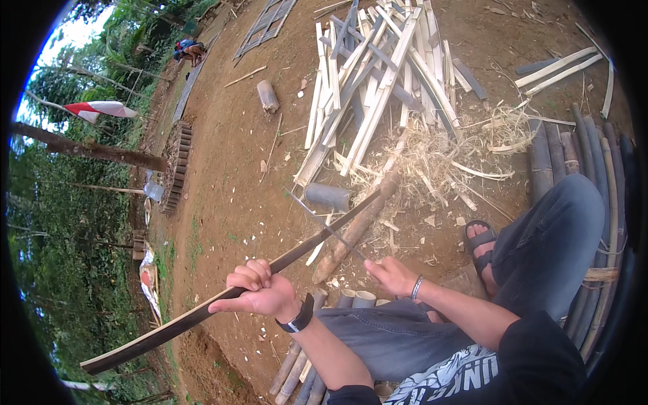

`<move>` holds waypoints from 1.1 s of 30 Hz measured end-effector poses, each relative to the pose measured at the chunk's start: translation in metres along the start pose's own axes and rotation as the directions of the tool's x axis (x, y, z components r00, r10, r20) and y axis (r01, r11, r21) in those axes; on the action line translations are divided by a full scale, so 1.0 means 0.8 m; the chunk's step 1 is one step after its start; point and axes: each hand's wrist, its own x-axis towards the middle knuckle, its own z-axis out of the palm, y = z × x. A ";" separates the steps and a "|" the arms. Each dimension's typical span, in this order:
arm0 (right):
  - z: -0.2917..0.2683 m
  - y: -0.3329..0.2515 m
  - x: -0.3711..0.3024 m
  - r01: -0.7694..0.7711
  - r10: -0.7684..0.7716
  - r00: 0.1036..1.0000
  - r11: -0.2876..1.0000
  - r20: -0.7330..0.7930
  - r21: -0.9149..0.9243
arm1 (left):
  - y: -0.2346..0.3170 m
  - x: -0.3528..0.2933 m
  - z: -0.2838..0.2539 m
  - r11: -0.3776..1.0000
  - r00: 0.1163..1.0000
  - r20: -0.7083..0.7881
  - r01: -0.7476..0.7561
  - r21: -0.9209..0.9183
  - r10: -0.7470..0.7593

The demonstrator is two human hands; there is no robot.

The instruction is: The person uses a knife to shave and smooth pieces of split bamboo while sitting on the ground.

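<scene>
My left hand (260, 290) is closed around a long split bamboo strip (169, 331), dark on one face and pale along its edge. The strip slants from the lower left up to the middle, its far end lying over a rough log (341, 256) on the ground. In my right hand (393, 275) is the grip end of a long, thin-bladed knife (310, 210); the fingers mostly hide its handle. Its blade points up and left, crossing the strip near the log. Curly bamboo shavings (432, 158) are heaped beyond the log.
A large pile of split bamboo strips (378, 88) lies ahead. Bamboo poles (594, 155) are stacked at my right, and cut bamboo pieces (344, 298) lie by my legs. A short bamboo section (329, 196) sits near the blade tip. Another person (189, 50) is far off at the upper left.
</scene>
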 end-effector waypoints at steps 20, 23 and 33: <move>-0.069 0.098 0.126 -0.398 0.424 0.888 0.903 -0.179 0.163 | -0.008 0.044 -0.023 0.999 0.986 -0.166 0.035 0.039 -0.028; -0.027 0.037 0.095 -0.232 0.228 0.973 0.955 0.044 0.183 | -0.013 0.048 -0.022 0.999 0.992 -0.125 0.038 0.032 -0.033; -0.080 0.067 0.109 -0.475 0.520 0.848 0.832 -0.103 0.288 | -0.006 0.048 -0.045 0.996 0.997 0.013 0.073 -0.050 -0.073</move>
